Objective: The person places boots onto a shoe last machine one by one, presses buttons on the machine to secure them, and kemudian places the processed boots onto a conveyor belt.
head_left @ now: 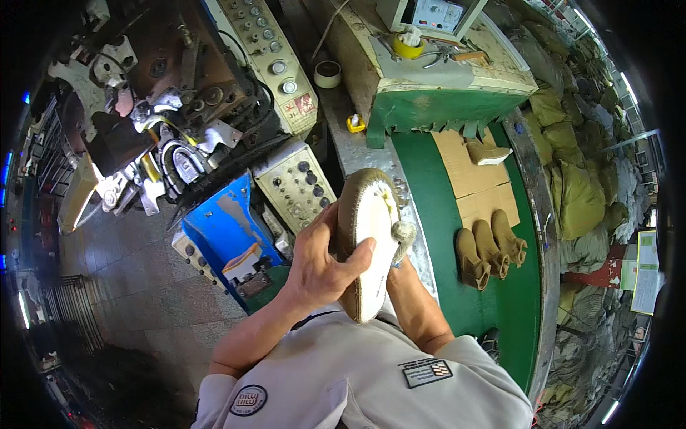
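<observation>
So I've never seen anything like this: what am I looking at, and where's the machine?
No robot is at work here: these are a person's two bare or covered hands. The picture comes from a wide camera on the person's head, looking down, which is why straight edges bend.

The left hand grips a brown shoe, its pale underside facing the camera and the thumb pressed on it. The right hand looks covered in grey and is mostly hidden behind the shoe, so its grip is unclear.

To the right, three brown shoes stand together on a green surface; another shoe lies on cardboard. To the left is a machine with metal parts, beside a panel of knobs.
</observation>
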`<state>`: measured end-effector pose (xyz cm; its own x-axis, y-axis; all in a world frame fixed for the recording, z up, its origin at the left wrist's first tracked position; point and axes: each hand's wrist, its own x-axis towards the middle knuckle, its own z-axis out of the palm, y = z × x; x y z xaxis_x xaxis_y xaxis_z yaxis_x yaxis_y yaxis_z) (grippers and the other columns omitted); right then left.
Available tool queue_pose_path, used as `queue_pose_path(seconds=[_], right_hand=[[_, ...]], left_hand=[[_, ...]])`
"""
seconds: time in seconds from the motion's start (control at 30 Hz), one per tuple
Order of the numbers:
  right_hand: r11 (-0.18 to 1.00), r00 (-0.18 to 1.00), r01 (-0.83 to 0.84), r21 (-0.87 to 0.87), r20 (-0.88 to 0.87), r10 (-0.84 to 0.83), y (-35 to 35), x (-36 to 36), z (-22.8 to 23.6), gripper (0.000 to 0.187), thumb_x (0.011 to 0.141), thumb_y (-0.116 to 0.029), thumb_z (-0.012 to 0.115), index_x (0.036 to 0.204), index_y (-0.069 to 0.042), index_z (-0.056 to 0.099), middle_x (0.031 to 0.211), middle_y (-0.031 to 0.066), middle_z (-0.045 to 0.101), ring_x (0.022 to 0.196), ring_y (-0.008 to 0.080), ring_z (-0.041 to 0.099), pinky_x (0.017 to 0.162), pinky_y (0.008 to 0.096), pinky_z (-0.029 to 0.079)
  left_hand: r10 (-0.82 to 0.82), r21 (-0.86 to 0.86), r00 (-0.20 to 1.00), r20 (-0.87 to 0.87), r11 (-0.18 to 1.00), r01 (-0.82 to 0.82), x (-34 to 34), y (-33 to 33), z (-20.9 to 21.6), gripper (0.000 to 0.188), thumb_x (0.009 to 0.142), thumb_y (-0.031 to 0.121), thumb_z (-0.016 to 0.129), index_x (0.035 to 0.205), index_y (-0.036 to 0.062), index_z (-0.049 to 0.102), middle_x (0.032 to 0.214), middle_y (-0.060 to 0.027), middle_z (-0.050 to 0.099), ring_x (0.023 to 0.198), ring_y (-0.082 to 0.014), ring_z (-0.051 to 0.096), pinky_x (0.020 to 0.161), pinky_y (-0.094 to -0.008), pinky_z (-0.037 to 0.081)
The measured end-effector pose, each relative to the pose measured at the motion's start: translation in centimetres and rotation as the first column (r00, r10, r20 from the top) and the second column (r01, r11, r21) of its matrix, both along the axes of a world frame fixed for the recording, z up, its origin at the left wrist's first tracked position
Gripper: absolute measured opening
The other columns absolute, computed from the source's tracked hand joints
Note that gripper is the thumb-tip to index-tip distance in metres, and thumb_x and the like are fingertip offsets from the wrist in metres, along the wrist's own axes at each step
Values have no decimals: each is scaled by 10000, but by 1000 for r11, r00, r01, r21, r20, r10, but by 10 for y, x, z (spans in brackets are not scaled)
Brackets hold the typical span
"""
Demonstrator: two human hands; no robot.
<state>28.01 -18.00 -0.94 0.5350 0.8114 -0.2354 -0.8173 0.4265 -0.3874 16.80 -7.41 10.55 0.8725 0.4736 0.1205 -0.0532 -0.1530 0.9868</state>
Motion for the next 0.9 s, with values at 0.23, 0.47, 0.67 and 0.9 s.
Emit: queue_pose_path(seconds=[0.23,0.47,0.67,0.9], right_hand=[[989,997,68,128,-31,-65,-30,44,4,514,927,-172,681,1397,-16,542,1289,183,659,1114,276,688,928,392,610],[787,910,275,-552,415,-27,-99,177,-78,555,870,-339,751,1278,21,646,1023,135,731,883,214,708,795,334,572],[-344,755,502,-793,208,622,-197,317,-189,861,811,-632,721,1308,58,590,1142,261,718,1020,356,725,880,422,568],[-366,379,392,-844,-214,900,-196,340,-273,383,927,-303,572,1197,-91,742,1234,185,709,1104,352,706,927,461,563]], left_hand=[[-85,-87,985,-151,994,72,58,-23,-6,557,843,236,796,1258,-76,596,1152,-176,699,1020,-224,686,908,-345,537],[299,341,903,-308,921,-189,40,35,-120,459,943,214,733,1305,-42,613,1291,-212,664,1175,-309,633,1014,-403,477],[631,816,656,-414,577,-40,-48,67,-144,379,970,226,682,1213,-61,632,1246,-249,644,1130,-438,624,957,-485,507],[607,928,711,-355,320,190,-77,53,-172,291,1023,236,581,1127,-22,666,1202,-197,658,1173,-396,590,951,-531,486]])
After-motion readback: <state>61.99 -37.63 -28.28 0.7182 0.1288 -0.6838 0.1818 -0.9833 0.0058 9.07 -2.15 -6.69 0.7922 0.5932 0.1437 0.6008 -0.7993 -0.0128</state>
